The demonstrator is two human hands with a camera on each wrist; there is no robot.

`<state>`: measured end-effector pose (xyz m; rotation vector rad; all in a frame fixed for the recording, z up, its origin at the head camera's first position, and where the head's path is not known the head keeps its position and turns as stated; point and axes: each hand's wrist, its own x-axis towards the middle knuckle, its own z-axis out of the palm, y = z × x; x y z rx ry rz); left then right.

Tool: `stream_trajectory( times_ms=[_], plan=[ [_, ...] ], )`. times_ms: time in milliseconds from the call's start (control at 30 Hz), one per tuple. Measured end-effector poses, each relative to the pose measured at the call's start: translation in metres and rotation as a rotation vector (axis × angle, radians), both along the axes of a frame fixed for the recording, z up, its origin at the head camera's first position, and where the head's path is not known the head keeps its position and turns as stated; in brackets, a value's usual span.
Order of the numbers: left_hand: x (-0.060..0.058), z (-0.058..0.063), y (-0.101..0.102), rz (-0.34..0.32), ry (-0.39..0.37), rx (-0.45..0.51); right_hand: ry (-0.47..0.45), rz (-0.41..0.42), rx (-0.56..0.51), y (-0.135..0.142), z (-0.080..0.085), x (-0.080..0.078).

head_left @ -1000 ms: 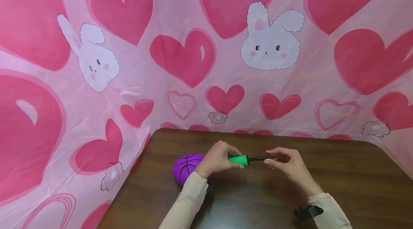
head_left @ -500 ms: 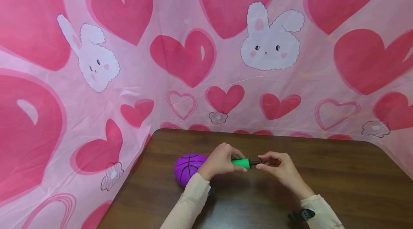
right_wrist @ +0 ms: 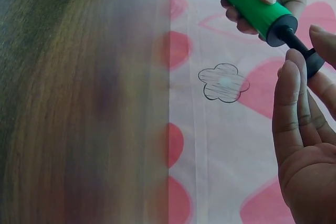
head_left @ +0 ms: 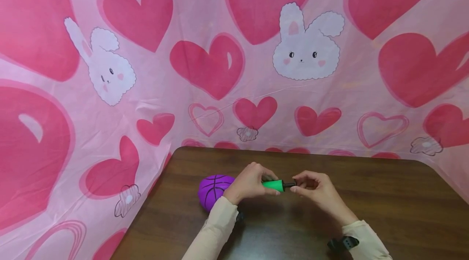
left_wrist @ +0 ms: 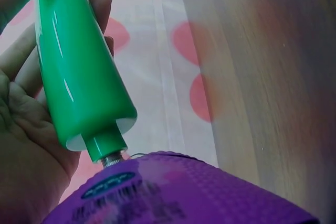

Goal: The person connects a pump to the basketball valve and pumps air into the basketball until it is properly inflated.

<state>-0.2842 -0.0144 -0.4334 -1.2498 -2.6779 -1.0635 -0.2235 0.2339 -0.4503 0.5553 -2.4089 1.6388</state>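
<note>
My left hand (head_left: 249,183) grips the green barrel of a small hand pump (head_left: 273,186), which lies roughly level over the table. With its fingertips and thumb, my right hand (head_left: 318,191) pinches the black handle (right_wrist: 315,64) at the pump's other end. A short length of black rod (right_wrist: 295,40) shows between barrel and handle. Behind my left wrist is a purple ball (head_left: 214,191) with black basketball lines, partly covered by that hand. In the left wrist view, a metal needle (left_wrist: 112,159) runs from the pump's nozzle to the ball's surface; its tip is hidden.
The brown wooden table (head_left: 395,203) has rounded far corners. A pink cloth (head_left: 205,7) with hearts and rabbit faces hangs behind it and along its left side. Dark straps (head_left: 342,244) sit at both wrists.
Since a second ago my right hand has moved left, so less rod shows outside the barrel. My left hand and the ball shifted slightly right. The last half second shows hardly any movement.
</note>
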Motion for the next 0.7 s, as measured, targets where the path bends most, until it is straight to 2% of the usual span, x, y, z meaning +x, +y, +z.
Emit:
stream_trajectory(
  times_ms=[433, 700],
  plan=[
    [-0.003, 0.002, -0.005, -0.018, -0.018, 0.0, 0.019, -0.018, 0.041, 0.001, 0.004, -0.001],
    [-0.006, 0.001, -0.01, 0.017, -0.027, 0.004, 0.013, -0.046, 0.029, 0.012, 0.011, 0.002]
  ],
)
